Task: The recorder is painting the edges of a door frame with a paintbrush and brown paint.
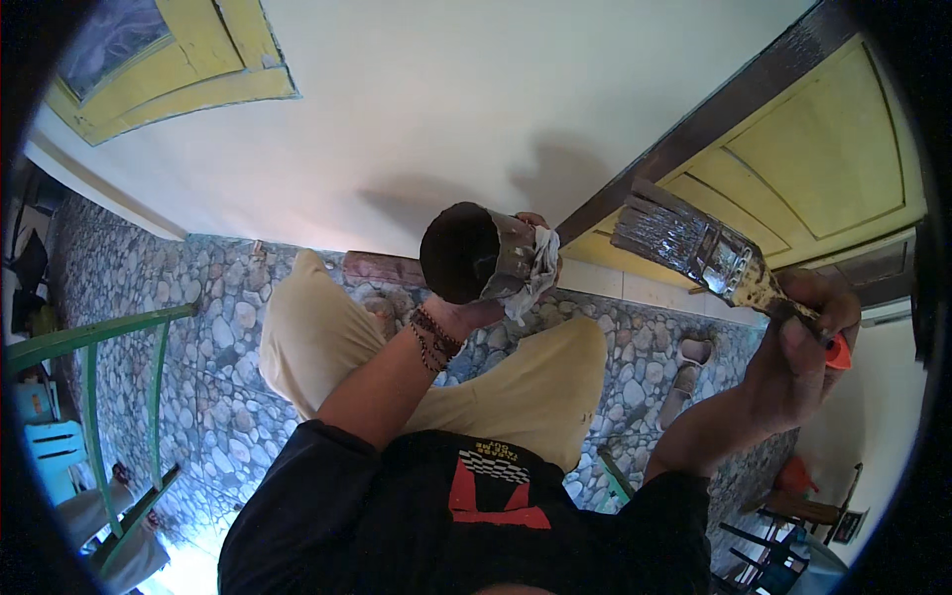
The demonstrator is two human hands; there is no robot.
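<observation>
My left hand is closed round a paint can, held out in front of my knees with its dark mouth tilted into view. A crumpled whitish rag is pressed against the can's right side under my fingers. Up on the right, my right hand grips a wide paintbrush by its handle, which ends in red. Brown paint coats the bristles and spatters the ferrule. The bristle tips appear close to or against the dark brown door frame; whether they touch it I cannot tell.
A yellow door adjoins the frame, and a pale wall rises ahead. Green metal rails stand at left. Sandals lie on the pebble-patterned floor. A dark chair is at lower right.
</observation>
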